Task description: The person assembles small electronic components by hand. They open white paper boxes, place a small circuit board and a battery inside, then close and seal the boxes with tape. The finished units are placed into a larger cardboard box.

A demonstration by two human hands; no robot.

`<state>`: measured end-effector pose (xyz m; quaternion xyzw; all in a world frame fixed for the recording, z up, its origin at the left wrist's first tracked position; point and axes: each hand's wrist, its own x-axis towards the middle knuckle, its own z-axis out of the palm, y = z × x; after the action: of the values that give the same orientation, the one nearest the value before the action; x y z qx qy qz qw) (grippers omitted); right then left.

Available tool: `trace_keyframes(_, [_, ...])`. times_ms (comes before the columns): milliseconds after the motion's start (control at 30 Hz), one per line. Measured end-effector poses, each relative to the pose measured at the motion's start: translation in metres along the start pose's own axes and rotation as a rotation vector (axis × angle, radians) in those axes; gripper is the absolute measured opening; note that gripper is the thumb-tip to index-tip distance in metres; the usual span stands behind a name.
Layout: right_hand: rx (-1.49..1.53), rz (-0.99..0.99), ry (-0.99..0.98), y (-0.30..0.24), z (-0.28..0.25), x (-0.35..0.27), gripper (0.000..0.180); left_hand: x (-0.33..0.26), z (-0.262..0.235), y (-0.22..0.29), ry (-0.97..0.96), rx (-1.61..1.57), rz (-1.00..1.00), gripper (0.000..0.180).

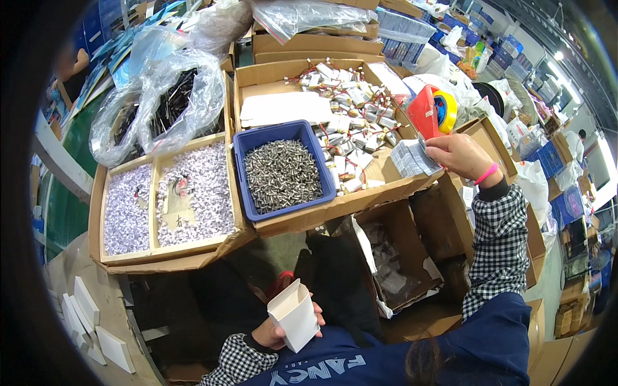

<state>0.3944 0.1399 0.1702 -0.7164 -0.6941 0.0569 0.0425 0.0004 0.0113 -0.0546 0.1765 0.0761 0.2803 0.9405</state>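
Left hand (pixel 277 331) half hidden behind gripped white box (pixel 295 315), right hand (pixel 458 156) grip pinching clear packets (pixel 415 157)

A slanted cardboard tray (pixel 360 196) holds a blue bin (pixel 248 145) of small metal bits in the middle and a box of white paper scraps (pixel 100 212) at its left end

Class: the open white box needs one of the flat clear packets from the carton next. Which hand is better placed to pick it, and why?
Probably the right hand: it already touches the clear packets, while the left hand holds the small white box.
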Motion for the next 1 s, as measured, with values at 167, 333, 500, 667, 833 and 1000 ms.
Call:
trace_keyframes(167, [-0.114,0.023,0.116,-0.002,-0.002,0.001,0.023,0.0,-0.001,-0.001,-0.014,-0.003,0.015,0.093])
trace_keyframes(333, [-0.225,-0.027,0.328,-0.007,0.008,0.001,0.019,0.002,-0.002,0.0,-0.004,0.008,-0.003,0.094])
trace_keyframes(500, [-0.272,-0.171,0.353,-0.009,0.009,0.007,0.019,0.0,-0.004,0.003,0.007,0.0,-0.036,0.1])
trace_keyframes(667, [-0.279,-0.139,0.335,-0.01,0.005,0.008,0.019,0.0,-0.008,0.004,0.021,-0.006,-0.023,0.097])
trace_keyframes(833, [-0.111,-0.09,0.339,-0.017,-0.005,0.019,0.037,0.002,-0.013,0.004,0.017,-0.015,-0.017,0.093])
trace_keyframes(1000, [0.219,-0.155,0.268,-0.022,-0.005,0.057,0.041,0.0,-0.018,0.007,0.058,-0.049,-0.019,0.092])
